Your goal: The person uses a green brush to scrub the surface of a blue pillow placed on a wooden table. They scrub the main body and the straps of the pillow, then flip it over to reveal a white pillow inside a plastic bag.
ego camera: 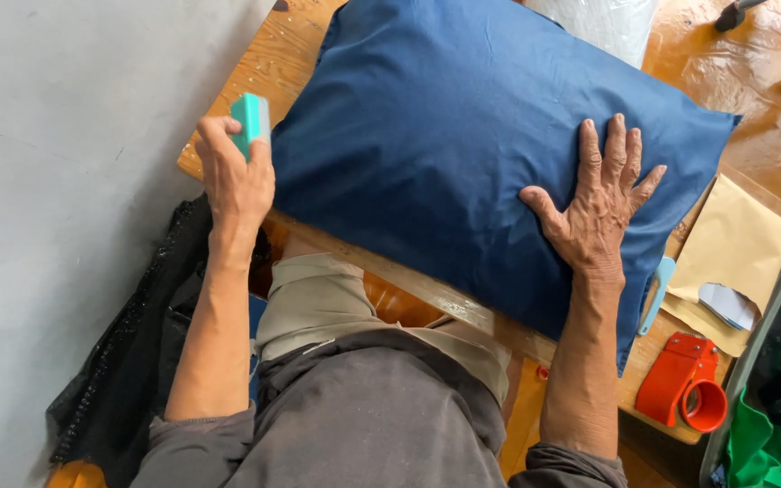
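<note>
1. Head view, bottom of the frame: the person's own lap, in grey and beige clothing, fills the lower centre. Both forearms run up from it toward a wooden table [427, 291].

2. Right hand [600, 215], right of centre: fingers spread apart and laid palm-down on a dark blue pillow [463, 145], near its lower right corner. It grips nothing; it presses flat on the cloth.

3. Left hand [235, 176], left of centre: fingers closed round a small teal block-shaped tool [251, 122], held upright at the pillow's left edge, touching or just beside the fabric. What kind of tool it is cannot be told from this view.

4. The pillow lies across the table, covering most of the upper centre, and its lower edge overhangs the near table edge.

5. Lower right of the frame: a red tape dispenser [682, 384] lies on the table, with tan envelopes [738, 248] just above it and a pale blue handle [658, 291] showing beside the pillow's edge. A black bag [133, 343] hangs at lower left, against the grey wall [65, 181].

6. Step in hand, as judged: the pillow is pinned by the right hand while the tool stands at the cover's left edge.

7. Next move, as judged: steady downward pressure from the right hand, so the cover does not drag while the tool travels over the cloth.
</note>
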